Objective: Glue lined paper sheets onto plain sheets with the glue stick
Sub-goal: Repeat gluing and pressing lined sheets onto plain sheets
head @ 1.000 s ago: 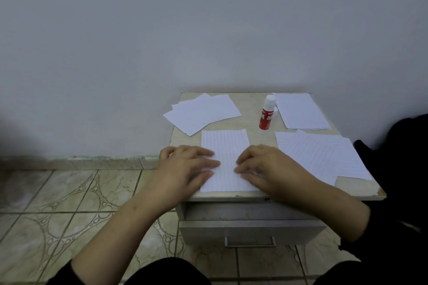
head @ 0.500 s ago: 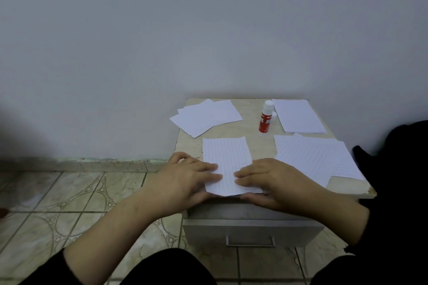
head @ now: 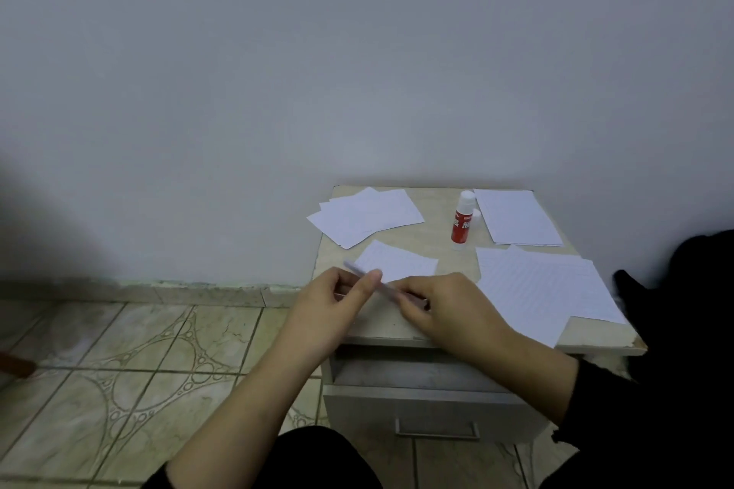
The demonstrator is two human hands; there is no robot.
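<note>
- Head view, the only one. All places told from the glue stick.
- Glue stick stands upright near the back of the worktop, red body, white top. A small white bit sits just beside it on the right, maybe its cap, can't tell.
- Left hand and right hand are in front of the glue stick, near the front edge.
- Both hands hold 1 lifted sheet. It's tipped up so we see it edge-on, a bit blurry.
- Left fingers pinch its left end. Right fingers curl on its right end.
- Lined sheet lies flat just behind the hands, left-front of the glue stick.
- Plain stack lies to the left of the glue stick, fanned out.
- Another stack lies just to its right; lines too faint to tell.
- Big lined pile lies right-front of it.
- Step, I think: handling 1 sheet, maybe turning it or moving it. No glue going on right now.
- Next, I think: lay the sheet flat, free 1 hand, reach back for the glue stick. Watch the sheet doesn't bend.
</note>
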